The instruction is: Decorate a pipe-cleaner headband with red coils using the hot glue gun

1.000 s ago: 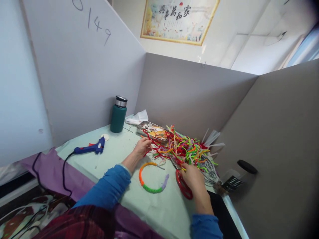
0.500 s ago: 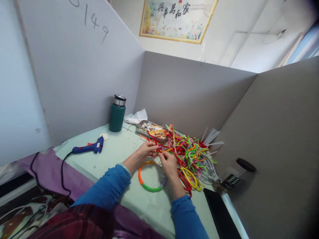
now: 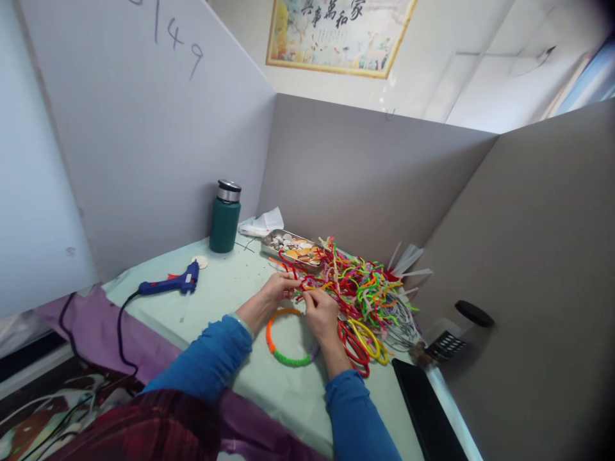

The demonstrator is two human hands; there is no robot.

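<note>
My left hand (image 3: 275, 292) and my right hand (image 3: 323, 315) are close together over the front edge of a heap of coloured pipe cleaners (image 3: 358, 278). Both have their fingertips pinched on a red pipe cleaner (image 3: 302, 281); its exact shape blends with the red strands behind. Beneath my hands, a ring wrapped in orange, green and purple (image 3: 292, 362) lies flat on the table, its right side partly covered by my right wrist. Red hoops (image 3: 353, 351) and yellow hoops (image 3: 372, 339) lie just right of my right hand.
Behind my hands sits a metal tray (image 3: 267, 248) of buttons or discs. A green bottle (image 3: 224, 224) and a blue glue gun (image 3: 175, 283) with a trailing cord are to the left. A black flat object (image 3: 427, 410) lies at right. Grey partitions (image 3: 365, 173) enclose the table.
Both hands stay pinched and close together, with the right hand shifted slightly left. The view has tilted a little; the objects on the table have not moved.
</note>
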